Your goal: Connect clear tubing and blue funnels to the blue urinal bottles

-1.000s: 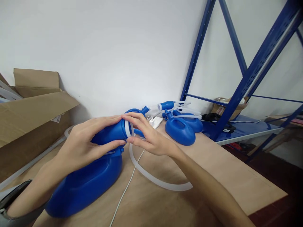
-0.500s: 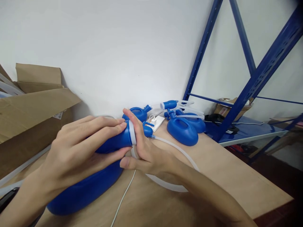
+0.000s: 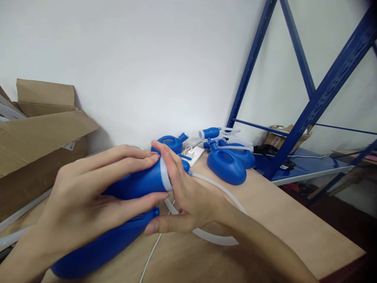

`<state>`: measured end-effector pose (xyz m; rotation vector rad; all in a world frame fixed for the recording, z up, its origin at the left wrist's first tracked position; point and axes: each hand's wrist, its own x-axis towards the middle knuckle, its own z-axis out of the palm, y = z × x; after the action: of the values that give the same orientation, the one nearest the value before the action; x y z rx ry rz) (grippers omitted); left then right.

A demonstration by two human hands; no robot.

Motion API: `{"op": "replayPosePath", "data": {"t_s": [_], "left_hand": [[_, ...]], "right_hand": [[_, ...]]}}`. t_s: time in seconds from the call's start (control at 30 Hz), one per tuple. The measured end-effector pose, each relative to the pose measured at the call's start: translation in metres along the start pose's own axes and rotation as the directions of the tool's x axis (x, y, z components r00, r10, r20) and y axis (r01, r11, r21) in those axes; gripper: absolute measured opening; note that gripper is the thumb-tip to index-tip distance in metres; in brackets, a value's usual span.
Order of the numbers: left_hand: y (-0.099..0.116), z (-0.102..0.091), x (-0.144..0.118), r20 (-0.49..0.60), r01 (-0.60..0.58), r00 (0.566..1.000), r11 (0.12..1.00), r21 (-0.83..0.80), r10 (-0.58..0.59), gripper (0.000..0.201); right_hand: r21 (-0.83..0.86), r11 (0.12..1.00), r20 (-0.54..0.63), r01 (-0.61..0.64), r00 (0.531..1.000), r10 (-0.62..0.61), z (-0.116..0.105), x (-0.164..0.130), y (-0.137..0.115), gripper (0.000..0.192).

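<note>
My left hand (image 3: 97,188) is wrapped around a blue plastic cylindrical funnel piece (image 3: 138,181) with a translucent white ring (image 3: 165,173) on its end. Against that ring lies the palm side of my right hand (image 3: 188,192), its fingers stretched up and thumb apart below. Under my left hand a larger blue plastic urinal bottle (image 3: 97,251) lies on the wooden table (image 3: 282,220). What is inside the funnel piece's mouth is hidden by my right palm.
More blue urinal bottles (image 3: 226,167) with clear tubes stand at the back. A white power strip (image 3: 194,155) with a plugged-in charger sits behind my hands. On the left is an open cardboard box (image 3: 44,137); a blue metal rack (image 3: 306,114) stands to the right.
The blue funnel piece and both hands have come slightly nearer and lower. My right palm stays against the white ring, and more of the lower bottle's cap end shows.
</note>
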<state>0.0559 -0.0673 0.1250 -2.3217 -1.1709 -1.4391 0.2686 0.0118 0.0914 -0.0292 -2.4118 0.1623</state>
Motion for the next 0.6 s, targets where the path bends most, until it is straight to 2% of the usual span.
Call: {"op": "replayPosePath", "data": {"t_s": [0.1, 0.17, 0.23, 0.27, 0.3, 0.37, 0.4, 0.47, 0.53, 0.6], "left_hand": [[0.001, -0.006, 0.011, -0.021, -0.084, 0.996, 0.995, 0.048, 0.085, 0.038], [-0.005, -0.012, 0.016, 0.035, -0.097, 0.995, 0.989, 0.113, 0.094, 0.040], [-0.013, -0.018, 0.017, 0.058, -0.116, 0.993, 0.974, 0.193, 0.107, 0.042], [-0.018, -0.020, 0.018, 0.057, -0.124, 0.992, 0.967, 0.221, 0.115, 0.042], [-0.022, -0.021, 0.018, 0.052, -0.129, 0.991, 0.962, 0.240, 0.120, 0.043], [-0.028, -0.022, 0.019, 0.054, -0.134, 0.991, 0.958, 0.255, 0.124, 0.043], [-0.030, -0.021, 0.019, 0.074, -0.137, 0.990, 0.956, 0.259, 0.122, 0.043], [-0.032, -0.020, 0.019, 0.115, -0.141, 0.987, 0.954, 0.264, 0.114, 0.040], [-0.032, -0.018, 0.018, 0.156, -0.146, 0.982, 0.954, 0.263, 0.107, 0.038], [-0.032, -0.019, 0.017, 0.173, -0.155, 0.978, 0.954, 0.255, 0.113, 0.037]], "right_hand": [[0.125, 0.991, 0.041, 0.054, 0.997, -0.060, -0.013, 0.004, 0.006, 0.132], [0.239, 0.971, 0.057, 0.022, 0.998, -0.037, -0.025, 0.003, 0.017, 0.115], [0.308, 0.940, 0.081, -0.148, 0.988, 0.129, -0.035, -0.003, 0.036, 0.084], [0.303, 0.914, 0.103, -0.269, 0.963, 0.249, -0.037, -0.008, 0.048, 0.067], [0.261, 0.885, 0.152, -0.385, 0.922, 0.356, -0.037, -0.015, 0.061, 0.051], [0.052, 0.844, 0.260, -0.534, 0.823, 0.505, -0.029, -0.031, 0.088, 0.038], [-0.069, 0.832, 0.302, -0.551, 0.783, 0.543, -0.021, -0.039, 0.101, 0.035], [-0.287, 0.822, 0.435, -0.492, 0.697, 0.570, 0.001, -0.055, 0.122, 0.036], [-0.349, 0.810, 0.463, -0.471, 0.665, 0.586, 0.023, -0.068, 0.135, 0.046], [-0.386, 0.797, 0.457, -0.465, 0.654, 0.603, 0.039, -0.075, 0.140, 0.050]]}}
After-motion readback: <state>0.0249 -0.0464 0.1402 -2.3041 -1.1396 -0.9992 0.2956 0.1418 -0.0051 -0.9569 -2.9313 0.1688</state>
